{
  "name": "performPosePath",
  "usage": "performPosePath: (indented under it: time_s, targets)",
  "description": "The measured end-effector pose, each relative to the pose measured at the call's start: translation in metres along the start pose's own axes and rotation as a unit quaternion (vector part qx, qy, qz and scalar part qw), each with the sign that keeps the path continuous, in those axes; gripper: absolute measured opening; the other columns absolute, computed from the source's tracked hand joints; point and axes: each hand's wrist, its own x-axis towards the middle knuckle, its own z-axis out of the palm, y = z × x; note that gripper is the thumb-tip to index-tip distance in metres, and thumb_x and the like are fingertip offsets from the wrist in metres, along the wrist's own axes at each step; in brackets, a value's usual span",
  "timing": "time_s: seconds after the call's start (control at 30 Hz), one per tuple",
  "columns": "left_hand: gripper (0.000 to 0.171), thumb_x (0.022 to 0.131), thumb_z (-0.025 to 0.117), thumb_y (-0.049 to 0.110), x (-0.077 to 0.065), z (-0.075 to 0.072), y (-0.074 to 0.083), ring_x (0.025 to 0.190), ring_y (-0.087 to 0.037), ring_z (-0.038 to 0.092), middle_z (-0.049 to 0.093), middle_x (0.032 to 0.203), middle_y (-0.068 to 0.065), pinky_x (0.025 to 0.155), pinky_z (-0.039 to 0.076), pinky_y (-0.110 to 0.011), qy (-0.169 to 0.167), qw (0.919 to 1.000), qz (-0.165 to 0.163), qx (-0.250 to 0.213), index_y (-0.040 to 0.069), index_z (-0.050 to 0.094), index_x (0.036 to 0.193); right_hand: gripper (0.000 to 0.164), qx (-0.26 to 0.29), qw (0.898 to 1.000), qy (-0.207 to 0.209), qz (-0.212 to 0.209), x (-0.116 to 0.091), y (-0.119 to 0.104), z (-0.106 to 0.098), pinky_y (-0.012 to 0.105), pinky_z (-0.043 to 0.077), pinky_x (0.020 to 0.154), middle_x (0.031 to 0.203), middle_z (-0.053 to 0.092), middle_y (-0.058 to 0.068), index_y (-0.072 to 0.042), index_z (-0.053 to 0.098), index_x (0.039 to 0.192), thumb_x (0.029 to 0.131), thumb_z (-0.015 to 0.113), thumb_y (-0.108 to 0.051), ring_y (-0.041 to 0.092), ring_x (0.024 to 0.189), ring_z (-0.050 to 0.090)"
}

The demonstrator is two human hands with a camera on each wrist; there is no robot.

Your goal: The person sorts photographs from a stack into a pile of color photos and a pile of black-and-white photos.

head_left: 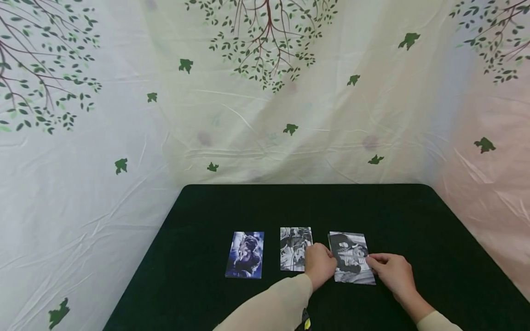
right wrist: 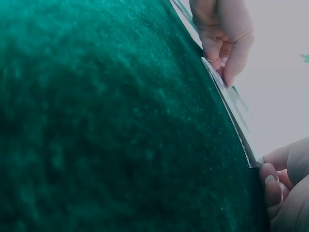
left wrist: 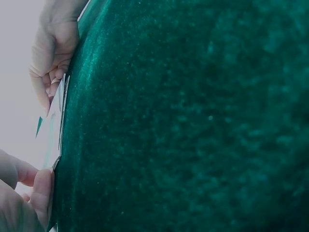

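Observation:
On the dark green cloth, a small stack of black-and-white photo cards (head_left: 352,259) lies between my two hands. My left hand (head_left: 320,265) holds its left edge with thumb and fingers. At the right edge, the thumb and fingers of my right hand (head_left: 395,273) pinch the cards. Seen from the right wrist, the stack (right wrist: 231,108) is edge-on, with its layers slightly apart near one end. Just left of my left hand lies a second black-and-white stack (head_left: 295,248), its lower right corner partly covered by the hand. A blue-toned photo stack (head_left: 245,255) sits farthest left.
The table (head_left: 306,202) is covered in dark green velvety cloth and has rounded far corners. A pale fabric backdrop (head_left: 248,115) with printed branches and leaves surrounds it on the far side and both flanks. A dark item with a yellow mark (head_left: 307,322) shows beside my left sleeve.

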Motion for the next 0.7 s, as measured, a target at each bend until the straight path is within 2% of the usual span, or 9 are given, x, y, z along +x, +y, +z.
performPosePath:
  time_s: [0.1,0.23,0.4,0.5,0.7]
  targets:
    - [0.026,0.075,0.068,0.001,-0.0004,0.0013,-0.0012,0.053,-0.008,0.044,0.051,0.051,0.007,0.046,0.035,-0.025,-0.004,0.9999,-0.009,-0.009,0.011,0.063,0.051,0.041,-0.005,1.0,0.001,-0.003,-0.0001,0.0003,0.0,0.033,0.046,0.06,0.101,0.065,0.01,-0.003,0.067,0.115,0.091,0.065,-0.036,0.018,0.075,0.059]
    - [0.028,0.074,0.068,0.001,-0.0007,0.003,-0.0038,0.051,-0.007,0.043,0.049,0.047,0.008,0.044,0.034,-0.024,0.003,0.9999,-0.001,-0.012,0.011,0.062,0.049,0.04,-0.005,1.0,0.008,-0.009,0.0007,0.0015,0.0017,0.032,0.048,0.059,0.103,0.067,0.012,-0.004,0.069,0.113,0.09,0.066,-0.037,0.016,0.074,0.061]
    - [0.018,0.072,0.07,0.001,-0.0013,0.0022,-0.0062,0.059,-0.007,0.048,0.057,0.057,0.006,0.051,0.039,-0.023,0.016,0.9997,0.014,-0.011,0.009,0.066,0.055,0.039,-0.007,1.0,0.02,-0.012,0.002,0.0025,0.0049,0.032,0.049,0.06,0.105,0.068,0.014,-0.005,0.07,0.111,0.089,0.066,-0.037,0.015,0.075,0.063]
    - [0.014,0.072,0.071,0.002,-0.0016,0.0032,-0.0071,0.063,-0.008,0.051,0.06,0.063,0.005,0.055,0.042,-0.024,0.021,0.9996,0.013,-0.013,0.008,0.068,0.059,0.038,-0.009,1.0,0.023,-0.011,0.002,0.0027,0.0061,0.032,0.048,0.059,0.105,0.067,0.015,-0.004,0.07,0.111,0.09,0.066,-0.036,0.016,0.074,0.062]
    - [0.013,0.073,0.07,0.001,-0.0025,0.0055,-0.0086,0.063,-0.007,0.05,0.059,0.064,0.005,0.055,0.042,-0.024,0.017,0.9995,0.005,-0.025,0.007,0.069,0.062,0.037,-0.016,0.999,0.027,-0.011,0.0,0.0022,0.006,0.032,0.046,0.058,0.104,0.067,0.013,-0.004,0.07,0.11,0.09,0.066,-0.036,0.016,0.074,0.06]
